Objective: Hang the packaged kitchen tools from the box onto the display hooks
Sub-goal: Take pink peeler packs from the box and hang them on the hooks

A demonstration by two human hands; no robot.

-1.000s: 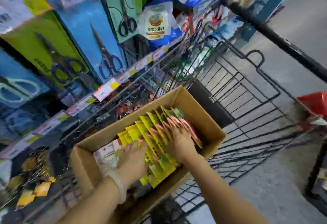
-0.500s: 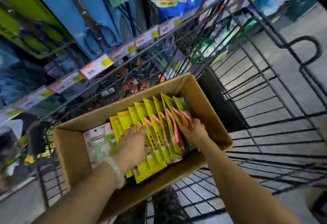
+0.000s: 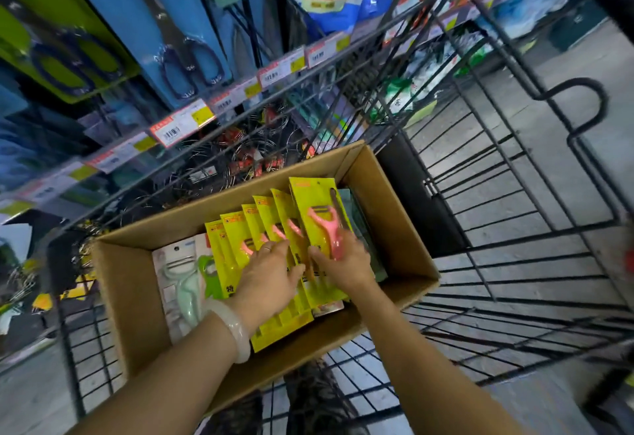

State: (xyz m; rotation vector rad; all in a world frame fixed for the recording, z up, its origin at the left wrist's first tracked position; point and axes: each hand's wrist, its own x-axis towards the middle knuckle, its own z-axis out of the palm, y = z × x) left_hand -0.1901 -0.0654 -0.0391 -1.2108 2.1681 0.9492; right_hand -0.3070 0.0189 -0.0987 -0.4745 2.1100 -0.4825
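Yellow peeler packs (image 3: 274, 228) fanned upright in cardboard box (image 3: 394, 215), frame centre | left hand (image 3: 266, 283) fingers flat on packs, released | right hand (image 3: 346, 266) grip pinching front pack (image 3: 319, 208)

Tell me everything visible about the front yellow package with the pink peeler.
The front yellow package is a flat glossy yellow card holding a pink Y-shaped peeler, blade end up. It stands tilted at the right end of a fanned row inside the cardboard box. The right hand grips its lower part; the left hand rests on the packages beside it.
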